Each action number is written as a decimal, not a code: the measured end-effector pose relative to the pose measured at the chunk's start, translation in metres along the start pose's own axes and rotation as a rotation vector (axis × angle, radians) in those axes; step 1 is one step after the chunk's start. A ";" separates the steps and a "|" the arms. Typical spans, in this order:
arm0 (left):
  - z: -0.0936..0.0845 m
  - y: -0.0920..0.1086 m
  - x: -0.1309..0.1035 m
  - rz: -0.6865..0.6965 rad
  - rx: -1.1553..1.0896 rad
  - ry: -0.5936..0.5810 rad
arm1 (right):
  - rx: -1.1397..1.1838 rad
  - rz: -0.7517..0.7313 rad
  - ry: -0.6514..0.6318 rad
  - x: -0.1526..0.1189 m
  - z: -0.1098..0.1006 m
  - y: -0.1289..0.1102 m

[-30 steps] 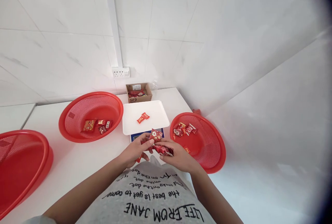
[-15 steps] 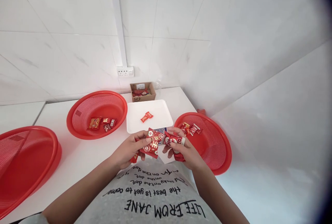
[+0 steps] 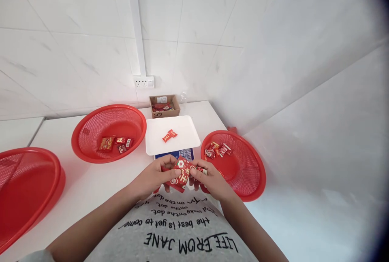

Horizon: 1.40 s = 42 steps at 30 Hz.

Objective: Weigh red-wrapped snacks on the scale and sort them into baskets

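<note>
My left hand [image 3: 159, 175] is closed on a red snack packet [image 3: 182, 173] with gold and white print, held just above my shirt front. Its thumb lies across the front of the packet. My right hand [image 3: 209, 177] is closed on more red packets, partly hidden by its fingers, and its thumb touches the edge of the left packet. Just beyond the hands stands a scale with a blue keypad [image 3: 184, 154] and a white tray [image 3: 154, 142] on top. Two small red packets [image 3: 169, 135] lie on that tray.
A red basket [image 3: 258, 173] with several small packets stands at the right. Another red basket [image 3: 79, 140] at the left holds several packets, and a third [image 3: 57, 177] is at the far left. Behind the scale, a cardboard box [image 3: 164, 106] holds red packets against the wall.
My hands have come closer together, and the right thumb now meets the left packet. The view has shifted slightly, and more of the blue keypad shows.
</note>
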<state>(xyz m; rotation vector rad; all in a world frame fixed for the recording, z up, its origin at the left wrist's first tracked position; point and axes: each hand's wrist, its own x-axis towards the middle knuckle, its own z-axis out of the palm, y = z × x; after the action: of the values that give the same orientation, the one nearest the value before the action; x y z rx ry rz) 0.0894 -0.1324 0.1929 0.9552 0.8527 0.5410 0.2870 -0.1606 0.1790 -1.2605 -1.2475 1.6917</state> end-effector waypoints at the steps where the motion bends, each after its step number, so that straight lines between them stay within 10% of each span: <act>1: -0.001 -0.001 0.000 0.003 0.015 0.002 | -0.003 0.008 0.026 0.001 0.001 -0.001; 15: -0.002 -0.009 -0.004 0.012 0.036 -0.027 | 0.264 0.143 0.136 0.002 0.009 0.013; 23: -0.019 -0.023 0.004 -0.052 -0.104 0.198 | 0.148 0.257 0.065 0.003 0.014 0.025; 32: -0.050 -0.058 0.069 -0.171 -0.297 0.472 | 0.095 0.178 0.179 0.012 0.009 0.035; 37: -0.055 -0.056 0.111 -0.194 -0.250 0.470 | 0.113 0.145 0.203 0.006 0.008 0.038; 42: -0.049 -0.059 0.101 -0.278 -0.184 0.359 | 0.117 0.128 0.254 -0.003 0.006 0.046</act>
<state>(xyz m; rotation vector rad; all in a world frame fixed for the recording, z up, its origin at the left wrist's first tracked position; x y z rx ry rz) 0.1093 -0.0641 0.0875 0.5651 1.2139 0.5460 0.2831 -0.1792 0.1367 -1.4576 -0.9233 1.6068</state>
